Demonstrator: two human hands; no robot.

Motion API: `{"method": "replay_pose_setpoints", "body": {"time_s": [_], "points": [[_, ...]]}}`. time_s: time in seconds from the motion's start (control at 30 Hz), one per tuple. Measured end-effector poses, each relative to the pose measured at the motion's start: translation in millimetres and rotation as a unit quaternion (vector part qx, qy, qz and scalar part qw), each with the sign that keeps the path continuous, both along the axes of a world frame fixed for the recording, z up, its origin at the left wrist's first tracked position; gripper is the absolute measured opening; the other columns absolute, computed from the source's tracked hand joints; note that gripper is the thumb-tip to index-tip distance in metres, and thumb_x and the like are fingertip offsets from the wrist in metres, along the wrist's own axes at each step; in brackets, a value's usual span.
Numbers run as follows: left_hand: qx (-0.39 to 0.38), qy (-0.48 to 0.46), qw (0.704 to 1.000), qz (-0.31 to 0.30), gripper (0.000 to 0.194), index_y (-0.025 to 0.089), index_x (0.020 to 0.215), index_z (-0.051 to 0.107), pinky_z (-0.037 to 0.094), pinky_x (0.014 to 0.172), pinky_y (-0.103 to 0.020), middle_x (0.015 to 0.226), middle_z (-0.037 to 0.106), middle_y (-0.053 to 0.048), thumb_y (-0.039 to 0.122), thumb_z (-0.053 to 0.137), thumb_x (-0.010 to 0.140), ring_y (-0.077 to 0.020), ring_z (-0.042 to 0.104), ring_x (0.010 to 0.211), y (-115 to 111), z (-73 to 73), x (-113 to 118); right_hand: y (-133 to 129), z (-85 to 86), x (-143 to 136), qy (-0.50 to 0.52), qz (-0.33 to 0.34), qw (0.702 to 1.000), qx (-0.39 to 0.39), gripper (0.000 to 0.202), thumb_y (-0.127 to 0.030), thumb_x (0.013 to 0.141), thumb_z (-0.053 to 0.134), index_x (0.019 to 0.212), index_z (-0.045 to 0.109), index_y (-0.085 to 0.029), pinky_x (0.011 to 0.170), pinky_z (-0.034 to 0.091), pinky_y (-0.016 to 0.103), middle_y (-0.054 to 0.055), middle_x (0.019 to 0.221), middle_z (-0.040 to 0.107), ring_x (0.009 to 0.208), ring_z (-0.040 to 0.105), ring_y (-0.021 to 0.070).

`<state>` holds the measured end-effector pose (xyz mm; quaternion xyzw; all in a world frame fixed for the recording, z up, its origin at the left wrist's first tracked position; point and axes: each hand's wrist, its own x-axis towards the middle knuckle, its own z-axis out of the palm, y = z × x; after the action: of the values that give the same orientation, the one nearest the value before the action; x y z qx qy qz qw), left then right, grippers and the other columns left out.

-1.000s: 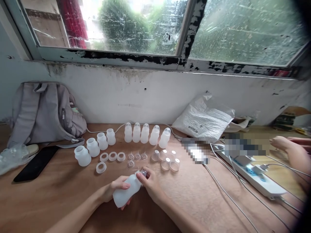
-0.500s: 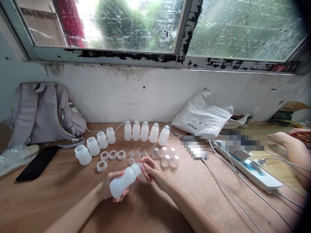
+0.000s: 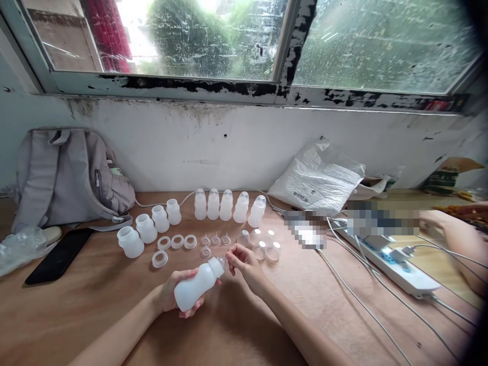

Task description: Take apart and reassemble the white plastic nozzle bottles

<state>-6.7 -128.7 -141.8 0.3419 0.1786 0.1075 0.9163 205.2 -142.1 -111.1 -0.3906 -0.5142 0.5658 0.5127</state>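
A white translucent bottle [image 3: 195, 287] lies tilted in my left hand [image 3: 173, 294], its neck up and to the right. The fingers of my right hand [image 3: 241, 262] are pinched at the clear nipple [image 3: 221, 261] on the bottle's top. Beyond my hands are several clear nipples [image 3: 206, 251], white rings [image 3: 177, 242] and clear caps [image 3: 273, 252]. Open bottles [image 3: 147, 230] stand in a slanting row at the left. Several capped bottles [image 3: 226, 205] stand in a row at the back.
A grey backpack [image 3: 68, 178] and black phone [image 3: 59, 256] are at the left. A silvery bag [image 3: 320, 178], cables and a power strip [image 3: 404, 277] lie right. Another person's arm [image 3: 453, 236] reaches in at the far right.
My right hand has shifted slightly right and up, its fingers now closer together near the nipple's tip. The held bottle has moved slightly right.
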Motion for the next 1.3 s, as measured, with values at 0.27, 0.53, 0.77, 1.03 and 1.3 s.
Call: {"method": "replay_pose_setpoints", "body": {"time_s": [0.27,0.53,0.77,1.03,1.3], "points": [[0.003,-0.005,1.000,0.011,0.064,0.005,0.122,0.038,0.031,0.027,-0.020,0.058,0.058,-0.006,0.051,0.033,0.078,-0.0154,0.054,0.037,-1,2.9,1,1,0.9,2,0.039,-0.005,0.999,-0.012,0.020,-0.036,0.074,0.059,0.080,0.050,-0.019,0.046,0.036,0.022,-0.004,0.062,0.045,0.050,0.042,0.0079],[0.073,-0.039,0.987,0.136,0.050,0.014,0.121,0.040,0.042,0.049,-0.026,0.079,0.057,-0.007,0.038,0.041,0.077,-0.0176,0.058,0.062,-8,11.6,6,8,-9.9,10,0.001,-0.112,0.994,0.009,0.020,-0.035,0.074,0.055,0.072,0.043,-0.020,0.039,0.027,0.020,-0.006,0.056,0.040,0.041,0.035,0.0064],[0.296,0.087,0.899,0.310,0.036,0.014,0.100,0.052,0.037,0.077,-0.028,0.096,0.056,-0.006,0.023,0.061,0.066,-0.0201,0.050,0.091,-12,11.9,11,13,-24.7,9,-0.170,-0.135,0.971,0.100,0.019,-0.035,0.076,0.052,0.069,0.044,-0.019,0.048,0.032,0.024,-0.003,0.060,0.044,0.051,0.039,0.0102],[0.577,0.219,0.728,0.300,0.068,0.021,0.121,0.039,0.028,0.096,-0.038,0.122,0.044,-0.010,0.030,0.068,0.061,-0.0268,0.040,0.112,-25,24.4,14,8,-24.2,7,-0.246,-0.139,0.948,0.149,0.016,-0.032,0.076,0.049,0.068,0.044,-0.019,0.051,0.033,0.025,-0.003,0.059,0.046,0.053,0.042,0.0119],[0.652,0.280,0.647,0.281,0.036,0.023,0.106,0.055,0.034,0.091,-0.037,0.104,0.055,-0.007,0.033,0.057,0.071,-0.0261,0.048,0.101,-37,79.7,17,8,-24.6,7,-0.248,-0.140,0.943,0.170,0.014,-0.031,0.076,0.048,0.068,0.044,-0.020,0.053,0.035,0.025,-0.002,0.059,0.048,0.054,0.045,0.0125]]}}
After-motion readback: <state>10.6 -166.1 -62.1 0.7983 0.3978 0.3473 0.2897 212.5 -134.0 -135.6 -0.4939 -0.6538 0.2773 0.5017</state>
